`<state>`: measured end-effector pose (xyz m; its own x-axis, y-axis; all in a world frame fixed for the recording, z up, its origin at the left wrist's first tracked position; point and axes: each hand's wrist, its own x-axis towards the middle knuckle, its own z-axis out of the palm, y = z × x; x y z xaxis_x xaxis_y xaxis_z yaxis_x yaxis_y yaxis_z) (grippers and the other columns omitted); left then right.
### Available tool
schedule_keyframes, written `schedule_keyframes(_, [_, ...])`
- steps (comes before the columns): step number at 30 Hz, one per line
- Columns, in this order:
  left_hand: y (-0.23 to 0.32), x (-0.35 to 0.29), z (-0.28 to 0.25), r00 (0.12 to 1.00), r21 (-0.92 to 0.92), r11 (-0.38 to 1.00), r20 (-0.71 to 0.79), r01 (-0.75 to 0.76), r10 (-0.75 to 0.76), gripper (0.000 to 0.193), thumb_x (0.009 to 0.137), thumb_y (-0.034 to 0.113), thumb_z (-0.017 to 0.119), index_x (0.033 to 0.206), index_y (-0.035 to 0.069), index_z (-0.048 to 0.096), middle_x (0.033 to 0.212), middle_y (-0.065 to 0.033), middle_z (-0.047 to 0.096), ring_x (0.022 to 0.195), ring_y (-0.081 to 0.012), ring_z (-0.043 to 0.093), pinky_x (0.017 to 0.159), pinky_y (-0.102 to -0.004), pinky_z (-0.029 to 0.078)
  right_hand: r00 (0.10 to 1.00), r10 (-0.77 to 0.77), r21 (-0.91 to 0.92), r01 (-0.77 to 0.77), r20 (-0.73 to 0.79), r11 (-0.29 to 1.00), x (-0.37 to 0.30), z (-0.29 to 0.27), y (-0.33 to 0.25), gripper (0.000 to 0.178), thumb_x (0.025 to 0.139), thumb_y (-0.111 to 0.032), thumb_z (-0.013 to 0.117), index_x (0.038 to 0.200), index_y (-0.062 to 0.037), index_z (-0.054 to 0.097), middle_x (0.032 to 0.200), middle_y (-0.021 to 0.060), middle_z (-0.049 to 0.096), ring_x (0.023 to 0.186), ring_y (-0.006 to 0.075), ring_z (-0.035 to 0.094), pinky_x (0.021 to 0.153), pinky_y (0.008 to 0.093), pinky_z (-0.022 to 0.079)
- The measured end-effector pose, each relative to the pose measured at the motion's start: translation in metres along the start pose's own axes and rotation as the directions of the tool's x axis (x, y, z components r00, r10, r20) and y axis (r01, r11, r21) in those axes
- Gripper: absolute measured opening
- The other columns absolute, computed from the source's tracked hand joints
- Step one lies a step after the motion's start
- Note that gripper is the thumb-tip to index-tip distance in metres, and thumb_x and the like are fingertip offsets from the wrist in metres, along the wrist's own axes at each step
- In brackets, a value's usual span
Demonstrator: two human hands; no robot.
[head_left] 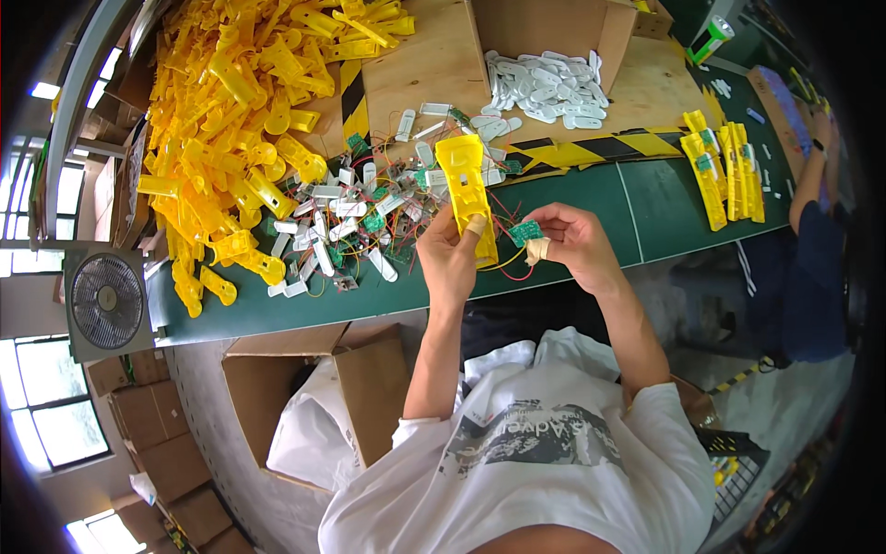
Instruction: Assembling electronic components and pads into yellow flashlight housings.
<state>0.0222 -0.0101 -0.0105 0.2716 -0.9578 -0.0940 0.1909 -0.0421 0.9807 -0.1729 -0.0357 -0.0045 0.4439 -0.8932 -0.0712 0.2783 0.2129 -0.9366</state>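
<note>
My left hand point(448, 263) is closed around the lower part of a yellow plastic housing half point(464, 171), its hollow inner side facing up. In my right hand point(577, 245), thumb and fingers pinch a small green circuit board point(526, 233). Red and yellow wires run from the board toward the housing. Tape or a finger cot covers a fingertip on each hand. Just beyond my left hand lies a tangled heap of white parts point(346, 210), green boards and thin wires on the green tabletop.
A large pile of yellow housings point(249, 83) covers the back left. White oval parts point(544, 88) spill from a cardboard box point(554, 28). Several yellow housings with boards point(724, 175) lie at right, near another person's arm point(812, 175). An open carton point(286, 369) stands below the table edge.
</note>
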Motion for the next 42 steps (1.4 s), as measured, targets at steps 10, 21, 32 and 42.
schedule_keyframes(10, [0.022,-0.008,0.002,0.987,0.045,0.993,-0.112,-0.109,0.114,0.028,0.094,0.005,0.062,0.121,-0.003,0.059,0.097,-0.007,0.068,0.077,-0.0097,0.063,0.065,-0.0242,0.052,0.996,-0.022,0.192,0.039,-0.088,0.981,0.001,-0.002,0.009,0.022,0.089,0.001,0.058,0.111,0.0035,0.057,0.099,0.01,0.068,0.091,0.0148,0.067,0.081,0.0293,0.055])
schedule_keyframes(21, [0.039,-0.009,-0.014,0.994,0.039,0.997,-0.079,-0.072,0.075,0.031,0.093,0.003,0.057,0.123,-0.004,0.056,0.097,-0.0109,0.066,0.068,-0.0157,0.066,0.06,-0.0287,0.057,0.988,0.118,0.243,-0.14,0.103,0.96,0.008,-0.007,0.011,0.015,0.089,-0.005,0.065,0.101,-0.0029,0.057,0.088,0.0034,0.064,0.078,0.0098,0.063,0.072,0.0236,0.053])
schedule_keyframes(32, [0.014,-0.016,-0.004,0.999,-0.256,0.966,0.036,0.028,-0.019,0.035,0.095,0.005,0.061,0.129,-0.003,0.058,0.111,-0.0075,0.067,0.099,-0.0128,0.063,0.085,-0.025,0.048,0.987,0.018,0.436,-0.086,0.157,0.896,0.011,-0.001,0.011,0.015,0.09,-0.006,0.066,0.103,-0.0031,0.059,0.092,0.0036,0.066,0.082,0.0098,0.066,0.076,0.0232,0.055])
schedule_keyframes(42, [0.013,-0.023,0.02,0.998,-0.158,0.987,0.07,0.008,0.003,0.037,0.095,0.005,0.049,0.131,0.0,0.048,0.114,-0.0092,0.06,0.097,-0.0153,0.061,0.081,-0.0296,0.052,0.989,-0.148,0.187,0.148,-0.019,0.971,0.022,0.016,0.009,0.024,0.087,0.003,0.06,0.111,0.0026,0.061,0.097,0.0041,0.064,0.087,0.0082,0.063,0.08,0.0251,0.054])
